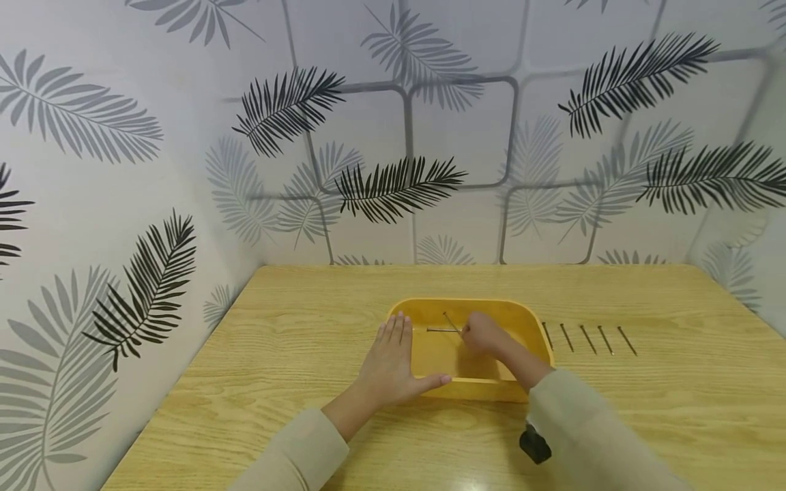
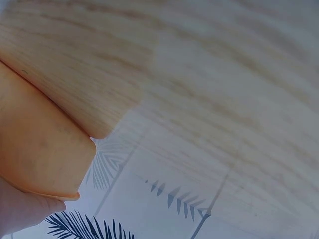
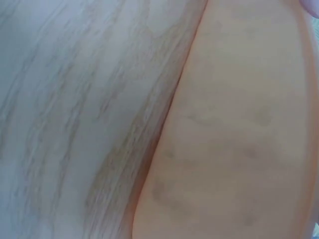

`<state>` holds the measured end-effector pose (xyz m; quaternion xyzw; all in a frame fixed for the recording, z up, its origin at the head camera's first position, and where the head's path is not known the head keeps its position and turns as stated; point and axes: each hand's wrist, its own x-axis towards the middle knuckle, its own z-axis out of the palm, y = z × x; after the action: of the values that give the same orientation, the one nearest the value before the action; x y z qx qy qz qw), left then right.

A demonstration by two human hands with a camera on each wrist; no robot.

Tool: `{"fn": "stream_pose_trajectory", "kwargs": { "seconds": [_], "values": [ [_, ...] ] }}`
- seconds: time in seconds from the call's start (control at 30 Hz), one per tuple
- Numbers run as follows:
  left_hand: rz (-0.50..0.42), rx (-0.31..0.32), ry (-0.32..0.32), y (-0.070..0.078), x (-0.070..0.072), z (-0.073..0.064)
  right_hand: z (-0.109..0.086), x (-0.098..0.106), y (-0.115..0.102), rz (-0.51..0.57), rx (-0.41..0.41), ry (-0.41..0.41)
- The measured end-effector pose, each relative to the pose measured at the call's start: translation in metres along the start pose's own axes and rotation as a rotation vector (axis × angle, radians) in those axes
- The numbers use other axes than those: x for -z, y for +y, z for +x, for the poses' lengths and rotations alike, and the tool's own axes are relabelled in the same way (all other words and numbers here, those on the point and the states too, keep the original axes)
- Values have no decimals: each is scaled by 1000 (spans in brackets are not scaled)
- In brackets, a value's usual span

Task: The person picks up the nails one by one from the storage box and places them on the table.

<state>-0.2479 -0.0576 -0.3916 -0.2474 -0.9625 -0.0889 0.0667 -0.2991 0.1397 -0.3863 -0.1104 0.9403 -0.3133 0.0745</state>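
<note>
A yellow plastic tray (image 1: 485, 390) sits on the wooden table. My left hand (image 1: 388, 368) rests on its left side, fingers straight along the rim and thumb out over the near edge. Inside the tray my right hand (image 1: 484, 334) has its fingers curled at the ends of two long nails. One nail (image 1: 442, 330) points left from the fingers; the other nail (image 1: 451, 321) slants up and left, crossing near the fingertips. The fingertips themselves are hidden. Only the tray's outer wall (image 2: 45, 139) and part of the left hand (image 2: 25, 211) show in the left wrist view.
To the right of the tray, several similar nails (image 1: 587, 339) lie slanted in a row on the table (image 1: 276, 327). A leaf-patterned wall (image 1: 368, 232) rises behind the table and at its left. A small black object (image 1: 535, 444) hangs under the right sleeve.
</note>
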Motion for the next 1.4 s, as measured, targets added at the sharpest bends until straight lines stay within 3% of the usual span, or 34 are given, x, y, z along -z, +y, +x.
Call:
{"fn": "stream_pose_trajectory", "kwargs": {
  "seconds": [0.07, 0.13, 0.23, 0.27, 0.3, 0.5, 0.63, 1.0, 1.4],
  "values": [
    [-1, -2, -4, 0, 0, 0, -16, 9, -15, 36, 3, 25],
    [-3, -4, -5, 0, 0, 0, 10, -3, 22, 46, 66, 76],
    [-6, -6, -5, 1, 0, 0, 65, -27, 92, 3, 82, 136],
    [-8, -6, -6, 0, 0, 0, 77, -32, 109, -13, 100, 153],
    [-9, -6, -6, 0, 0, 0, 83, -33, 114, -6, 54, 151],
    [-28, 0, -10, 0, -1, 0, 9, 11, 19, 74, -156, 86],
    [-32, -2, -9, 0, -2, 0, -17, 23, -8, 103, -175, 95],
    [-31, -5, -15, 1, 0, 0, -29, 37, -4, 201, -207, 84],
    [-17, -7, -7, 0, -2, 0, -35, 47, 0, 190, -208, 107]
  ]
}}
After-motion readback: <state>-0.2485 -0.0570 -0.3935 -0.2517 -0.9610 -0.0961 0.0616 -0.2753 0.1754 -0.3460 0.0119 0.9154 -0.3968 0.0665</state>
